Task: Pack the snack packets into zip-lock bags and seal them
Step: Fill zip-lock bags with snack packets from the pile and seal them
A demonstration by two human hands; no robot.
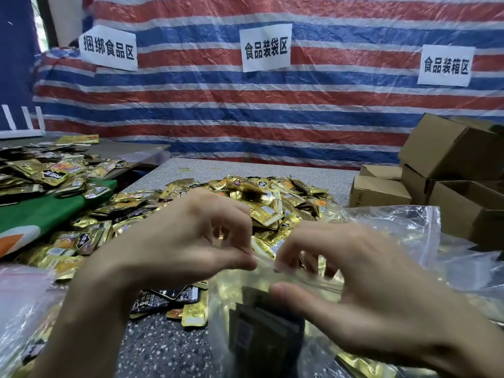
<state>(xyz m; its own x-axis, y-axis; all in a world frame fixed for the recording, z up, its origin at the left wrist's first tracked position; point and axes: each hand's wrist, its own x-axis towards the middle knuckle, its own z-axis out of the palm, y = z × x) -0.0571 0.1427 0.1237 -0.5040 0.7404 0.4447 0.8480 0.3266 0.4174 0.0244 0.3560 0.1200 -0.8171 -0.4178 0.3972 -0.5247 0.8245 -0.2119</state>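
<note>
Head view, left hand (185, 236) and right hand (362, 282) pinching zip-lock bag (272, 323) top

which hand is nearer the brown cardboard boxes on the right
Right. The right hand sits left of and below the brown cardboard boxes; the left hand lies further left, beyond it.

The zip-lock bag (245, 323) is blurred, its bottom cut off below.
</note>
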